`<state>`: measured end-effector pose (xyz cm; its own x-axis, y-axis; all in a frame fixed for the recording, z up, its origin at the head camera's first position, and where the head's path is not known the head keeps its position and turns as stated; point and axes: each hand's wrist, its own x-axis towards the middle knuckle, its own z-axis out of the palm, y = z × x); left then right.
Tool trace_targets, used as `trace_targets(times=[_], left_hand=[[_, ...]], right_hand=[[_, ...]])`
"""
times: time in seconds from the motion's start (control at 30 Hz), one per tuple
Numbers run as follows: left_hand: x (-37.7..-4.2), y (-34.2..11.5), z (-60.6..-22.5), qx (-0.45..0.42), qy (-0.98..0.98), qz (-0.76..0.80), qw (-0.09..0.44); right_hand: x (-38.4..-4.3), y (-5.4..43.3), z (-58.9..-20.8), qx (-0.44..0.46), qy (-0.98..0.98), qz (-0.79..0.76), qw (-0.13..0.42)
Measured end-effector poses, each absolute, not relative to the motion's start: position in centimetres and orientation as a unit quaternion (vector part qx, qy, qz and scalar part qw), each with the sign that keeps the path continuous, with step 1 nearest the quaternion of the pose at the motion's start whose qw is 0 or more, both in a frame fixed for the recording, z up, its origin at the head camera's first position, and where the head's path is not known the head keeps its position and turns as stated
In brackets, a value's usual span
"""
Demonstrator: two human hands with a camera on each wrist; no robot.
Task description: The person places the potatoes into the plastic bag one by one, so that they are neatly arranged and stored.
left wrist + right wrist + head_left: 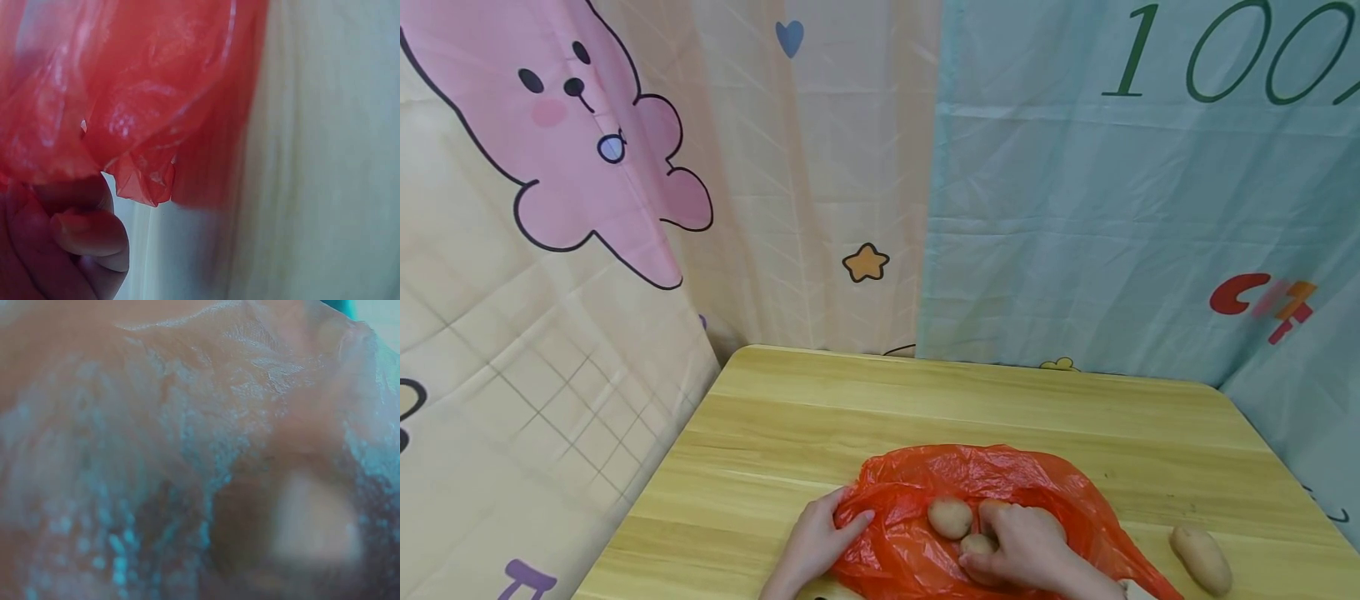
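Note:
A red plastic bag (925, 467) lies spread open on the wooden table, with several potatoes inside; one potato (950, 518) shows plainly between the hands. My left hand (820, 533) grips the bag's left edge, thumb on the inner side. In the left wrist view the curled fingers (94, 234) hold the crumpled film. Reaching into the bag from the right, my right hand (1030, 546) has thumb and fingers around a potato (977, 546), which it partly hides. The right wrist view is blurred, filled by bag film (156, 425).
Outside the bag, a long potato (1202, 560) lies on the table (760, 433) at the right. Printed curtains (820, 167) hang behind the table's back edge and along both sides. Something pale with a dark spot shows at the bottom edge, below the bag.

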<state>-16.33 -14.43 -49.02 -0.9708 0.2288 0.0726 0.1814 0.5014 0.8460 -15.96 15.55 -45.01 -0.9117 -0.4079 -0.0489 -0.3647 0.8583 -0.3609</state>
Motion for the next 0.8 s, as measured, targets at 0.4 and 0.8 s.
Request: trace_targets(times=[0.4,0.8], left_hand=[[-16.26,-14.38,-48.92,0.115,0.864,0.489,0.031],[-16.25,-14.43,-48.91,0.106,0.858,0.500,0.043]], right_hand=[[-15.86,15.43,-45.12,-0.198,0.966,-0.157,0.055],[-15.62,15.36,-45.21,-0.208,0.965,-0.155,0.026]])
